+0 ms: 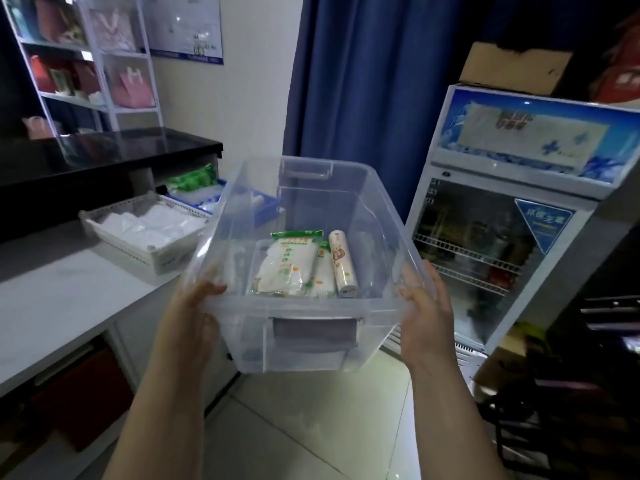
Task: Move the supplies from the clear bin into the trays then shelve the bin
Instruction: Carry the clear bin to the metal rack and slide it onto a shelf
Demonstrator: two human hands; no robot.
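Off the pale grey bench (pixel 52 289) at 9 o'clock, the clear plastic bin (pixel 311 304) is held aloft at centre, so carrying is judged the step in hand. Its near corners are grasped by the left hand (pixel 194 313) at 7 o'clock and the right hand (pixel 424 306) at 5 o'clock. Next it should be set down by the white perforated tray (pixel 166 258) at 10 o'clock, and the green-topped white packets (pixel 287 265) and cream roll (pixel 341 261) inside lifted out.
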